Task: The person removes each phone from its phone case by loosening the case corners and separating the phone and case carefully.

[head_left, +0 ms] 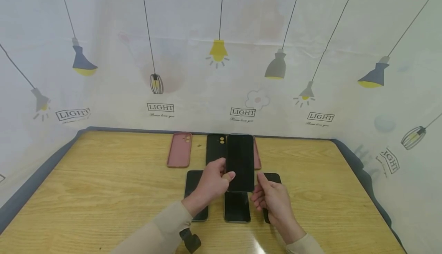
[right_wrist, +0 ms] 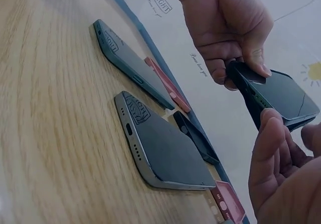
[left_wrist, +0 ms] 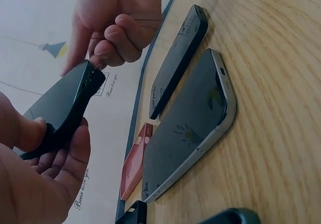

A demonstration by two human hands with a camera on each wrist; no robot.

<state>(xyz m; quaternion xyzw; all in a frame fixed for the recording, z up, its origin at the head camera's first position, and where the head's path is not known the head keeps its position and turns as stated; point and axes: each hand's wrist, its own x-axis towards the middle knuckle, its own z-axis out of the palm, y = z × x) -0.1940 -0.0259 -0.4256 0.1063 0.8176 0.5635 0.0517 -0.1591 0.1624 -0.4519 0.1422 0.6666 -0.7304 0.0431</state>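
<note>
My left hand [head_left: 214, 181] grips a dark-screened phone [head_left: 240, 162] above the table, thumb on its screen side and fingers behind. A black phone case [left_wrist: 75, 116] is partly around this phone; its side bows away from the phone near the left thumb. At the bottom end, the phone's edge with its port shows above the case in the right wrist view. My right hand [head_left: 276, 202] is at the phone's lower right corner, its thumb stretched out and its other fingers loosely bent. One right fingertip [right_wrist: 271, 117] touches that bottom edge.
Below the held phone lie a middle phone [head_left: 237, 210], a left phone [head_left: 194, 181] and a right phone [head_left: 274, 178], partly covered by the hands. Along the back edge are a pink case [head_left: 179, 150], another black case [head_left: 215, 148] and a mostly hidden pink case [head_left: 257, 158]. A printed cloth [head_left: 193, 112] hangs behind.
</note>
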